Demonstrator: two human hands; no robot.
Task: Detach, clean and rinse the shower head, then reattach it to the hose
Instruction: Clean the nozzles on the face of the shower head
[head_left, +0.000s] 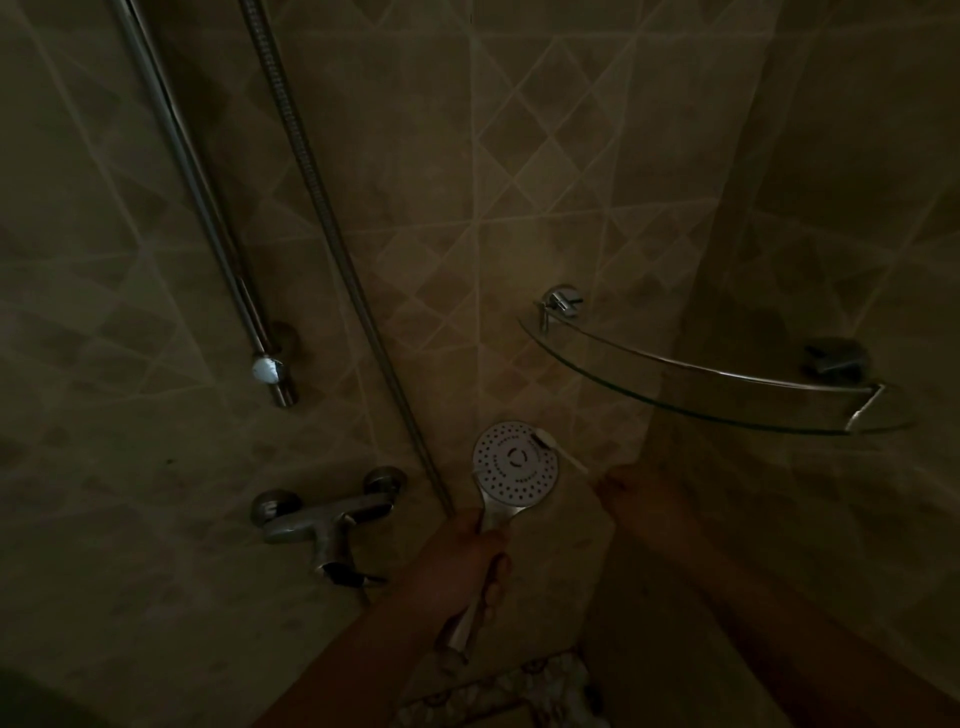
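Nearest the lens, 2 bare forearms rise from the bottom edge, both dim in the poor light. Left hand (470, 551) curls its fingers round the silver handle of the round white-faced shower head (515, 465), which stands upright with its dotted spray face turned to the camera, low in the middle of the view, in front of the tiled corner. Right hand (641, 501) is so dark that I cannot tell how its fingers lie; a thin white brush-like stick (558, 449) slants from it across the upper right rim of the spray face, its bristles too small to make out. Below the handle, the fitting end is lost in shadow. Left of the hand sits a dull chrome mixer tap (324, 512). A ribbed metal hose (332, 244) runs down to the left hand, beside a chrome riser rail (208, 208). Farther right, a curved glass corner shelf (701, 387) hangs on 2 chrome brackets against beige diamond-pattern tiles (519, 156).
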